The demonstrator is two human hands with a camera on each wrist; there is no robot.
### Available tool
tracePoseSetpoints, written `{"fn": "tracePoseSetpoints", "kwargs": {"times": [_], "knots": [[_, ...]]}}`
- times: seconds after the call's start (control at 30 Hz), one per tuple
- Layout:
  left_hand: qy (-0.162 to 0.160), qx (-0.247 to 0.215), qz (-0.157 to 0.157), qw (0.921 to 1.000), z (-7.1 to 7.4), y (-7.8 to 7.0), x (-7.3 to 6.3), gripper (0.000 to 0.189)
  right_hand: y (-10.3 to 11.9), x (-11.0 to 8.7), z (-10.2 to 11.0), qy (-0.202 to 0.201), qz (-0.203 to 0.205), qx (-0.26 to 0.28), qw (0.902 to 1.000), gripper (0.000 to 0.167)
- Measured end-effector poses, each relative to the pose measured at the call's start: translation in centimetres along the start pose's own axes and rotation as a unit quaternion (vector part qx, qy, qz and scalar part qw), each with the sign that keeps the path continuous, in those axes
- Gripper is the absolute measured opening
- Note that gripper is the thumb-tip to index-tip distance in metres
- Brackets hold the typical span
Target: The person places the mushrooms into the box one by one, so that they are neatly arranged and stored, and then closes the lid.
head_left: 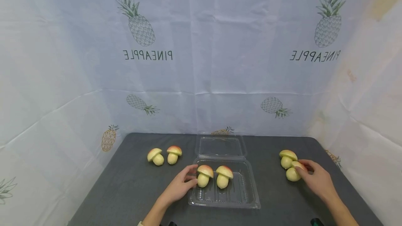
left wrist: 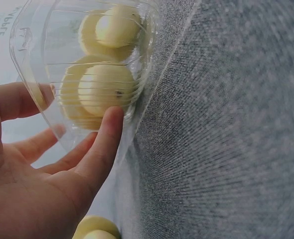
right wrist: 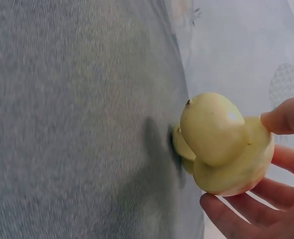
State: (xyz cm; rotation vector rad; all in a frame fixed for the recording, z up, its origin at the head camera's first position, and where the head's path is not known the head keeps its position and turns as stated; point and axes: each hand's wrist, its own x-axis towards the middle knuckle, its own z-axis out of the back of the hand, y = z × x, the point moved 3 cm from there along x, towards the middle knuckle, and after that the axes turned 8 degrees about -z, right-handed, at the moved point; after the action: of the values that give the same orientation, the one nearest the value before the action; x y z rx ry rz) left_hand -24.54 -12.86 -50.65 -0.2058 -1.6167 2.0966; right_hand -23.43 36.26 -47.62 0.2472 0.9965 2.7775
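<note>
My right hand (head_left: pixel 317 178) pinches a pale yellow mushroom (right wrist: pixel 214 129) with a reddish cap between thumb and fingertips. In the right wrist view it is tilted, stem end toward the camera. Another mushroom (head_left: pixel 288 158) stands right behind it, partly hidden in that view. My left hand (head_left: pixel 180 185) is at the left side of a clear plastic box (head_left: pixel 227 203), fingers spread and touching its wall. Inside the box, two mushrooms stand side by side: the left mushroom (head_left: pixel 204 176) close to my left fingertips, the other mushroom (head_left: pixel 224 177) to its right.
Two more mushrooms, one leaning (head_left: pixel 155 156) and one upright (head_left: pixel 174 154), are at the table's back left. The box's clear lid (head_left: pixel 221 145) lies folded back behind it. A pineapple-print cloth (head_left: pixel 220 62) encloses the dark table (head_left: pixel 125 184) at the back and sides.
</note>
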Motion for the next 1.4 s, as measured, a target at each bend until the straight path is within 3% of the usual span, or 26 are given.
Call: {"fn": "tracePoseSetpoints", "kwargs": {"times": [0.7, 1.4], "knots": [[-0.001, 0.006, -0.001, 1.0000, -0.1, -0.1, 0.1, 0.054, 5.3, -0.5, -1.5, -0.007, 0.065, 0.035, 0.9973, 0.050], [0.000, 0.015, -0.002, 0.9999, -0.1, -0.3, 0.0, 0.053, 10.0, -1.5, -3.9, 0.009, 0.127, 0.103, 0.9865, 0.038]]}}
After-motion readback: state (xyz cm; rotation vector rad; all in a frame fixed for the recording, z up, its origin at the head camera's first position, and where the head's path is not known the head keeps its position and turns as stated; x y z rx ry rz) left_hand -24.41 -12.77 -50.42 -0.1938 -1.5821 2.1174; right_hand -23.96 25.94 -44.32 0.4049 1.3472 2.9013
